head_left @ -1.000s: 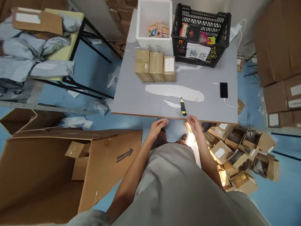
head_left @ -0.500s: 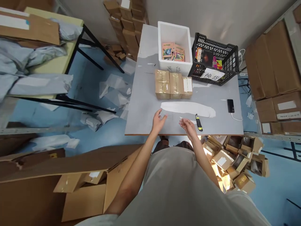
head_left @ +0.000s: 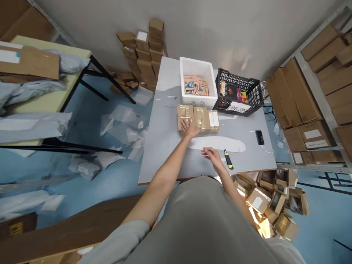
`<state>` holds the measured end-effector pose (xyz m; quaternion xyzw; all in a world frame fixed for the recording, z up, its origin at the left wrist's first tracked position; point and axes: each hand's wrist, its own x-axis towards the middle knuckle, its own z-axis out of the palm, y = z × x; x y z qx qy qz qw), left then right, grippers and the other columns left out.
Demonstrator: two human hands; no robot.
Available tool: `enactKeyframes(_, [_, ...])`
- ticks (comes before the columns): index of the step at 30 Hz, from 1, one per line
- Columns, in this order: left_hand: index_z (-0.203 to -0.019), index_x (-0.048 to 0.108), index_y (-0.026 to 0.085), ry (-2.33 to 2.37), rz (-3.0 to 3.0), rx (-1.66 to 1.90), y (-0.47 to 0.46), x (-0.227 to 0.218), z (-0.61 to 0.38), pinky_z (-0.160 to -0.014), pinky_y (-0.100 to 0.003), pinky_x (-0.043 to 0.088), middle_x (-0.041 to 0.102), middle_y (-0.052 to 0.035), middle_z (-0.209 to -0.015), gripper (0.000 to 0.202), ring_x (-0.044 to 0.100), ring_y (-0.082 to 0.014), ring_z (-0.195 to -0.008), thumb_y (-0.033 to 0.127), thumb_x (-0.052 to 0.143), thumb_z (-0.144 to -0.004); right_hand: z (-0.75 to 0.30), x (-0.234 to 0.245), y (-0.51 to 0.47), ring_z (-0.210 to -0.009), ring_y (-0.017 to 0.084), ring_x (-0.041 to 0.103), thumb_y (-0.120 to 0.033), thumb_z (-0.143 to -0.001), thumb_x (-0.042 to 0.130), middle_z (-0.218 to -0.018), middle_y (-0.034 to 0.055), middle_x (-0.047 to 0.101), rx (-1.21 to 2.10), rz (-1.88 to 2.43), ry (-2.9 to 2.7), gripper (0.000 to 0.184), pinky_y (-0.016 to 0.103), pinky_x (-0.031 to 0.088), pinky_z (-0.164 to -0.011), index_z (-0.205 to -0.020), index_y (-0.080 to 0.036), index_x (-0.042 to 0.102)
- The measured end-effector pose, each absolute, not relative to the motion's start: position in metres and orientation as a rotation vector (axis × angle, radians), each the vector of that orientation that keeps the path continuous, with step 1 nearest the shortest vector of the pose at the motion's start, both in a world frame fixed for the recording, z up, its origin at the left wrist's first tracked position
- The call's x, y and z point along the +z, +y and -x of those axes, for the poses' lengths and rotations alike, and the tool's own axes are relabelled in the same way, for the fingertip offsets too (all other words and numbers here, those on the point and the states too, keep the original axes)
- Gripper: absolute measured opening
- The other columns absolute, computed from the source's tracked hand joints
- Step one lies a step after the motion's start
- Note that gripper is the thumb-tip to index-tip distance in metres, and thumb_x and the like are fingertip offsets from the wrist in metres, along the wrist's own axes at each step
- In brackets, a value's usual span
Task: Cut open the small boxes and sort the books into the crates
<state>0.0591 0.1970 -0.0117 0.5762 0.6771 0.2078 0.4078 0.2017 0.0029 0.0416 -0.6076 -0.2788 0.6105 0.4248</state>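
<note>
My left hand (head_left: pixel 189 129) reaches over the front of the leftmost taped cardboard box (head_left: pixel 184 110), its fingers spread and its thumb toward the middle box (head_left: pixel 200 114). It appears to touch the box without being closed round it. The third box (head_left: pixel 213 119) carries a white label; all three stand side by side. My right hand (head_left: pixel 212 156) hovers by the near edge of a long white paper strip (head_left: pixel 220 143), fingers loosely bent and apart, with nothing visible in them. Close by on its right lies a black and yellow utility knife (head_left: pixel 228 160).
Behind the boxes stand a white foam box (head_left: pixel 199 99) of small packets and a black plastic crate (head_left: pixel 233 103). A phone (head_left: pixel 259 137) with a cable lies on the table's right side (head_left: pixel 249 156). Opened cartons (head_left: pixel 260 200) are heaped on the floor at right.
My left hand has moved forward from the table's near part onto the leftmost box. My right hand has stayed near the paper strip. The camera view has tilted up.
</note>
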Motion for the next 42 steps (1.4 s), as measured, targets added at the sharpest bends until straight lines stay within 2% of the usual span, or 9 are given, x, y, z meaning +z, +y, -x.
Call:
enactKeyframes(4, [-0.177, 0.029, 0.005, 1.866, -1.341, 0.489, 0.198, -0.021, -0.055, -0.143, -0.069, 0.0, -0.003, -0.0344, -0.192, 0.116, -0.011, -0.0476, -0.181, 0.057, 0.084, -0.089, -0.204, 0.042, 0.016, -0.105, 0.024, 0.081, -0.061, -0.078, 0.096, -0.113, 0.0084, 0.088, 1.562, 1.488, -0.725, 0.046, 0.038, 0.061, -0.098, -0.106, -0.027, 0.085])
enactKeyframes(8, [-0.155, 0.05, 0.014, 2.079, -1.063, 0.615, 0.209, -0.025, -0.041, -0.138, -0.076, 0.019, 0.028, -0.0376, -0.184, 0.08, 0.017, -0.0517, -0.177, 0.042, 0.085, -0.089, -0.209, 0.039, 0.027, -0.101, 0.022, 0.081, -0.063, -0.076, 0.098, -0.11, 0.0064, 0.088, 1.585, 1.47, -0.714, 0.048, 0.037, 0.061, -0.097, -0.104, -0.027, 0.085])
enactKeyframes(11, [-0.138, 0.057, 0.018, 2.128, -0.96, 0.69, 0.214, -0.021, -0.021, -0.132, -0.069, 0.035, 0.055, -0.033, -0.161, 0.074, 0.044, -0.05, -0.161, 0.028, 0.094, -0.075, -0.212, 0.036, 0.034, -0.099, 0.021, 0.081, -0.061, -0.075, 0.098, -0.108, 0.0059, 0.088, 1.613, 1.465, -0.699, 0.047, 0.037, 0.061, -0.097, -0.103, -0.026, 0.085])
enactKeyframes(15, [-0.121, 0.059, 0.023, 2.123, -1.032, 0.739, 0.178, -0.02, 0.015, -0.126, -0.055, 0.046, 0.068, -0.0199, -0.138, 0.063, 0.058, -0.0417, -0.147, 0.028, 0.097, -0.072, -0.223, 0.033, 0.038, -0.1, 0.021, 0.082, -0.058, -0.079, 0.096, -0.111, 0.0079, 0.088, 1.611, 1.448, -0.695, 0.044, 0.037, 0.062, -0.098, -0.106, -0.025, 0.085])
enactKeyframes(20, [-0.102, 0.063, 0.025, 2.143, -1.135, 0.732, 0.071, -0.028, 0.054, -0.126, -0.055, 0.05, 0.066, -0.0161, -0.136, 0.052, 0.061, -0.0411, -0.147, 0.031, 0.101, -0.067, -0.25, 0.017, 0.03, -0.107, 0.023, 0.082, -0.062, -0.079, 0.094, -0.119, 0.0093, 0.088, 1.603, 1.489, -0.672, 0.049, 0.038, 0.062, -0.102, -0.11, -0.026, 0.085])
enactKeyframes(24, [-0.098, 0.067, 0.025, 2.047, -1.292, 0.695, 0.002, -0.03, 0.055, -0.127, -0.058, 0.052, 0.065, -0.0147, -0.141, 0.05, 0.063, -0.0436, -0.145, 0.027, 0.103, -0.062, -0.265, -0.009, 0.017, -0.113, 0.027, 0.081, -0.064, -0.074, 0.097, -0.12, 0.0091, 0.088, 1.623, 1.594, -0.65, 0.052, 0.043, 0.062, -0.106, -0.108, -0.027, 0.084])
enactKeyframes(31, [-0.107, 0.069, 0.024, 1.508, -1.804, 0.536, -0.022, -0.03, 0.009, -0.129, -0.063, 0.051, 0.054, -0.0193, -0.163, 0.052, 0.053, -0.047, -0.156, 0.012, 0.094, -0.063, -0.288, -0.045, -0.012, -0.143, 0.034, 0.069, -0.075, -0.076, 0.09, -0.149, 0.0116, 0.078, 1.508, 1.719, -0.67, 0.072, 0.048, 0.058, -0.117, -0.129, -0.027, 0.082])
enactKeyframes(39, [-0.114, 0.072, 0.02, 1.217, -2.016, 0.334, -0.011, -0.048, 0.014, -0.142, -0.062, 0.037, 0.042, -0.0216, -0.18, 0.051, 0.031, -0.047, -0.176, 0.0, 0.08, -0.069, -0.295, -0.072, -0.068, -0.121, 0.034, 0.076, -0.067, -0.076, 0.086, -0.121, 0.0134, 0.084, 1.358, 1.811, -0.748, 0.06, 0.051, 0.062, -0.109, -0.114, -0.023, 0.078])
enactKeyframes(42, [-0.139, 0.069, 0.02, 1.305, -1.934, 0.381, -0.021, -0.057, 0.026, -0.143, -0.059, 0.037, 0.031, -0.0201, -0.188, 0.067, 0.023, -0.0443, -0.18, 0.005, 0.083, -0.075, -0.29, -0.08, -0.075, -0.119, 0.033, 0.077, -0.066, -0.078, 0.084, -0.128, 0.0145, 0.083, 1.333, 1.785, -0.795, 0.056, 0.05, 0.063, -0.107, -0.114, -0.024, 0.078])
